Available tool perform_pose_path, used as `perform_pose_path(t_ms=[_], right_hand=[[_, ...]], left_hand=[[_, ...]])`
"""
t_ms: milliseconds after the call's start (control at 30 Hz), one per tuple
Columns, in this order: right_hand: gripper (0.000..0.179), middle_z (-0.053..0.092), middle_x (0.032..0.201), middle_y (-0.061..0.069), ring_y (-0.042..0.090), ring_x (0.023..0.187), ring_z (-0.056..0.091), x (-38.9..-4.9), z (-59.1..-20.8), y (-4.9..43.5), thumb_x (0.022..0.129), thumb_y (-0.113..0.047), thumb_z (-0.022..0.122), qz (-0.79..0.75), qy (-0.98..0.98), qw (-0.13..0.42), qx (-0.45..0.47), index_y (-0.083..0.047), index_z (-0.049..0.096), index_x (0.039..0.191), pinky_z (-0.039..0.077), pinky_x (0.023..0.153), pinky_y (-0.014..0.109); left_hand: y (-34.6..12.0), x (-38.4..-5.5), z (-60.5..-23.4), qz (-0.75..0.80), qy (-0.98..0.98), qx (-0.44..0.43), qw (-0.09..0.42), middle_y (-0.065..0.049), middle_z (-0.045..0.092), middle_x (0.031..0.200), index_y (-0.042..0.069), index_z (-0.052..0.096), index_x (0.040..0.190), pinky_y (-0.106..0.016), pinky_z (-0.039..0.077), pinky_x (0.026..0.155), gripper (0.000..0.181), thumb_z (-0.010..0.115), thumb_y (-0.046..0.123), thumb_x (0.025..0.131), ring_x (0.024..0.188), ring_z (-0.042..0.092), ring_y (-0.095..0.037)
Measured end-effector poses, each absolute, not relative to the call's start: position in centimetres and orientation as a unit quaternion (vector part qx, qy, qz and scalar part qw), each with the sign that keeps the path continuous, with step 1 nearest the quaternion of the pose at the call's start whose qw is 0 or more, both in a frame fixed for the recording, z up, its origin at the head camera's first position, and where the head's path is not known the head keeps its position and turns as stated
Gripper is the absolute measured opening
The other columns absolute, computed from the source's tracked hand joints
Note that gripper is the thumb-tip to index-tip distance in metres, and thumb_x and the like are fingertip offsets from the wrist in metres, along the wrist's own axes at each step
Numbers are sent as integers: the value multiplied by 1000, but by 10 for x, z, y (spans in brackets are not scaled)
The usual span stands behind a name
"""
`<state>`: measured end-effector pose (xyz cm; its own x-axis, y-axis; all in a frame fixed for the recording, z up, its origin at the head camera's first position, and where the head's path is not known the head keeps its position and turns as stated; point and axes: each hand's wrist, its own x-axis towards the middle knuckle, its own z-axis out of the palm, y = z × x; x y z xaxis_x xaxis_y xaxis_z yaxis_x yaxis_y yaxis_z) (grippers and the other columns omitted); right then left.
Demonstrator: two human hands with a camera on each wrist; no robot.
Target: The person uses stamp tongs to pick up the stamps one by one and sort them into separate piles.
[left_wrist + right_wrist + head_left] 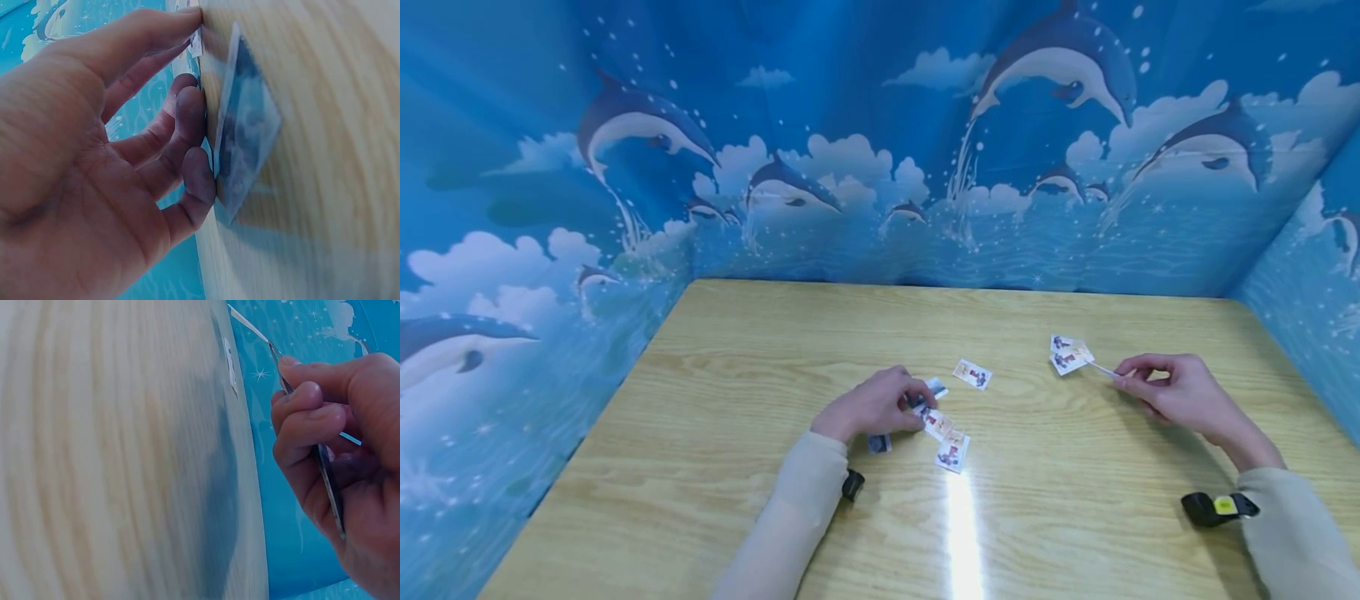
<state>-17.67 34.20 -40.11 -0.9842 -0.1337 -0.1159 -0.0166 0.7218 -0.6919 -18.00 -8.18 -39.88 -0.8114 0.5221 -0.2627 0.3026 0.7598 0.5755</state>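
Observation:
My left hand [880, 404] is bent down over several small printed cards. Its thumb and forefinger come together at the edge of a picture card [936, 423], and the other fingertips touch the tabletop. A second card [952, 452] overlaps that one, and a blue-backed card [879, 443] lies beneath the wrist. In the left wrist view, a blue card [247, 128] is beside the fingers. My right hand [1176, 396] grips slim metal tweezers [328, 481]. A thin white piece, apparently a card seen edge-on [249, 324], is at their tips, beside overlapping cards [1070, 358].
A single card [973, 374] lies between the hands, toward the back of the wooden table [715, 400]. A blue dolphin-print curtain [850, 200] stands along the back and sides. Black straps [1217, 508] are on the wrists.

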Motion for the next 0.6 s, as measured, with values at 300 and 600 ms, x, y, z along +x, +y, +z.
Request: perform_pose_path(t_ms=[300, 600], right_hand=[[37, 56, 65, 1, 10, 46, 47, -178, -403, 349, 101, -28, 66, -368, 926, 82, -27, 4, 64, 120, 39, 43, 30], [37, 58, 67, 1, 10, 45, 47, -180, -407, 352, 101, -29, 66, -351, 933, 76, -29, 3, 65, 119, 39, 43, 30]], left_hand=[[-82, -181, -400, 266, 913, 226, 211, 0, 56, 111, 28, 75, 114, -30, 45, 83, 21, 75, 21, 93, 95, 50, -15], [-82, -181, -398, 266, 912, 228, 211, 0, 57, 110, 29, 74, 112, -30, 45, 81, 19, 75, 23, 94, 94, 51, -15]])
